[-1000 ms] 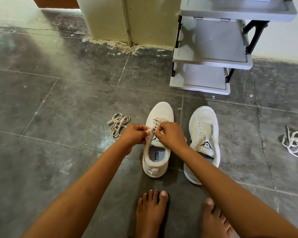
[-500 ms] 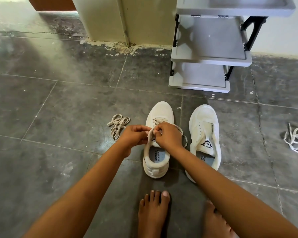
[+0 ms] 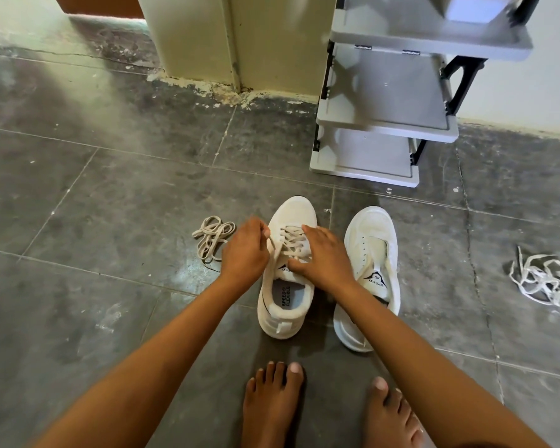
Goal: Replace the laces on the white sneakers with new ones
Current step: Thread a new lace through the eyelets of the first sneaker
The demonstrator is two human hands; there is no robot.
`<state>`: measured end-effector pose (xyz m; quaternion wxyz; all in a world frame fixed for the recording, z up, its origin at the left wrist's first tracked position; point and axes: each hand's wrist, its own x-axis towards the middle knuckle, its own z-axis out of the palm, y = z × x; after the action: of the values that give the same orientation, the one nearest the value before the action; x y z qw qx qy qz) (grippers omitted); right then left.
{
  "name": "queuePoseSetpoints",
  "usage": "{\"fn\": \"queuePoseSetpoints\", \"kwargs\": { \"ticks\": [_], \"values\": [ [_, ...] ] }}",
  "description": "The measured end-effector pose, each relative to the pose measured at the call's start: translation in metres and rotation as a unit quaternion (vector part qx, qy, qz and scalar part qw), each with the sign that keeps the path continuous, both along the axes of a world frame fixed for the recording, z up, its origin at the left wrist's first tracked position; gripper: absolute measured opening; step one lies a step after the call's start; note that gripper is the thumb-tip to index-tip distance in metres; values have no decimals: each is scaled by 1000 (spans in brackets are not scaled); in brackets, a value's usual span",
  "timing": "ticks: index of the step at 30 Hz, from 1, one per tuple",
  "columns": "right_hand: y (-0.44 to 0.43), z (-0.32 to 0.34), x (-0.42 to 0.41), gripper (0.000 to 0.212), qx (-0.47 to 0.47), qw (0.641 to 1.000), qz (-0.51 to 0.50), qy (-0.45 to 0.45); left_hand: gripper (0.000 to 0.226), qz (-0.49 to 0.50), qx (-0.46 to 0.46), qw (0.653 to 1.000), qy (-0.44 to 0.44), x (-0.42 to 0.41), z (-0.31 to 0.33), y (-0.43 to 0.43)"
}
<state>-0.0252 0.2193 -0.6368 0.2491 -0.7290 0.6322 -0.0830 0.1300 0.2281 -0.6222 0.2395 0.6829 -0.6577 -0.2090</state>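
Lace (image 3: 293, 242) at sneaker's (image 3: 291, 211) left edge is pinched by left hand (image 3: 244, 253).

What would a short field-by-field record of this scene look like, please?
laced sneaker: on the floor, threaded with beige lace
unlaced sneaker: beside it, no lace
left hand: pinches a strand of that lace
right hand: flat on the lacing
spare lace: floor, left
white laces: heap, far right

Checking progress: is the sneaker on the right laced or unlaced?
Unlaced: the right sneaker shows bare eyelets; no lace runs through it.
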Motion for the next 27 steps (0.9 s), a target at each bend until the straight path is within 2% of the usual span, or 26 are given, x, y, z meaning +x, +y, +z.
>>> {"fn": "queuePoseSetpoints", "kwargs": {
  "ticks": [1,2,3,5,6,7,8,9,10,12,13,15,16,17,18,20,21,22,23,25,27],
  "values": [
    [0,0,-2,78,-2,1000,-3,-1,12,25,-17,998,46,-1,9,-5],
    [0,-1,-3,78,-3,1000,-5,-1,13,68,-16,987,146,1,25,-18],
    [1,-1,-4,77,-3,1000,-7,-3,16,89,-4,959,270,1,42,-26],
    [2,-2,-5,75,-5,1000,-8,-8,23,99,-24,886,452,17,73,-49],
    [2,-2,-4,74,-6,1000,-8,-11,24,77,-7,881,468,19,70,-45],
    [2,-3,-4,74,-5,1000,-8,-16,30,63,34,916,396,10,58,-28],
    [3,-4,-5,74,2,1000,-10,-22,47,79,92,966,228,5,29,2],
    [3,-5,-5,75,12,999,-13,-33,64,71,111,991,21,8,1,27],
    [3,-6,-6,76,24,998,-17,-47,65,6,193,981,2,-4,-38,67],
    [4,-8,-8,76,41,996,-20,-78,52,-87,277,957,21,-17,-106,143],
    [5,-9,-8,77,44,995,-17,-90,51,-139,255,957,10,-11,-108,132],
    [6,-11,-9,77,41,994,-11,-103,51,-119,181,976,-35,18,-62,52],
    [6,-13,-8,75,38,994,-6,-101,43,-35,173,984,-12,18,-35,14],
    [5,-14,-8,73,36,995,-2,-91,32,-15,190,980,65,20,-9,-15],
    [5,-15,-8,71,35,996,0,-76,28,-41,179,969,165,24,16,-24],
    [5,-18,-7,69,38,997,0,-60,28,-29,157,932,324,26,32,-26],
    [4,-19,-7,70,39,997,-2,-60,28,-15,157,934,320,21,13,-5],
    [4,-20,-7,70,40,997,-2,-62,27,24,175,950,256,12,-4,11],
    [3,-20,-6,70,40,997,-1,-63,33,71,172,976,116,9,-37,38],
    [3,-19,-4,71,40,997,0,-66,43,41,190,978,79,-5,-97,99],
    [3,-19,-6,72,48,997,-4,-65,45,0,235,967,96,-12,-125,134]
  ]
}}
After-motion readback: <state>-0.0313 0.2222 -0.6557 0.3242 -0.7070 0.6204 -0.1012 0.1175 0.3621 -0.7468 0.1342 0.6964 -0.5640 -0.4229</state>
